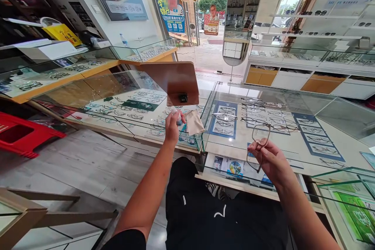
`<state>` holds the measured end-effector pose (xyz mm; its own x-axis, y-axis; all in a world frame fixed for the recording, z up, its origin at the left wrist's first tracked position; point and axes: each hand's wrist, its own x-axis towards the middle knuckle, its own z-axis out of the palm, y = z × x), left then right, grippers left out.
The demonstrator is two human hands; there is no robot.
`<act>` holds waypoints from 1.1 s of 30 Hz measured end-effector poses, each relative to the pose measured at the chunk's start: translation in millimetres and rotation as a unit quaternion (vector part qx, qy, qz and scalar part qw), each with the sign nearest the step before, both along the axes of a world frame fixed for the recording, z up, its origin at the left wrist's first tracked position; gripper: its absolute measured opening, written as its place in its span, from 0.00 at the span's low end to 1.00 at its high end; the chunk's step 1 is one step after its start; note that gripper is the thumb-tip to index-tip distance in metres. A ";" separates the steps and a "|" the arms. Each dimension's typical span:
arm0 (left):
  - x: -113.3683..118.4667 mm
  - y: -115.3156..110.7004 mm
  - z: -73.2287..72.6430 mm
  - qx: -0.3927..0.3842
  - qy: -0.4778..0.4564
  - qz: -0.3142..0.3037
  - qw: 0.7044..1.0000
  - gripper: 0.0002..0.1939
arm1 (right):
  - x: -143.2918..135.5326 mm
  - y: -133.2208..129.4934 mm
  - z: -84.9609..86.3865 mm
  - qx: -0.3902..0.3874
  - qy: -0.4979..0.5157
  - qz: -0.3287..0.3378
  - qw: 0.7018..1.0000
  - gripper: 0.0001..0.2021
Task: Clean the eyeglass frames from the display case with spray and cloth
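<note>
My right hand (268,156) pinches a pair of eyeglasses (260,127) near the bridge. The glasses are turned on edge, one lens above the fingers and the other below, over the glass counter. My left hand (172,127) is closed around a small clear bottle (179,120), mostly covered by the fingers; whether it has a spray top I cannot make out. Just right of that hand, a beige cloth (194,122) lies on the counter top. Behind the hand stands a tilted brown panel (181,80) with a small black box (183,98) at its lower part.
Rows of eyeglass frames lie under the glass counter (281,154). An open drawer (228,179) with printed papers sits before my lap. A red plastic stool (26,134) is on the left, a wooden chair (32,213) lower left. An oval mirror (241,15) stands beyond.
</note>
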<state>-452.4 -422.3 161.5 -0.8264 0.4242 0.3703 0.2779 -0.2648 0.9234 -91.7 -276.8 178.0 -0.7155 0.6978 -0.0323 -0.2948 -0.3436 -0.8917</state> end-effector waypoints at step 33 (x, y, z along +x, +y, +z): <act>150.0 56.5 24.4 -0.213 0.082 -0.309 0.923 0.39 | -24.7 -37.9 14.6 -0.042 0.001 0.058 0.997 0.18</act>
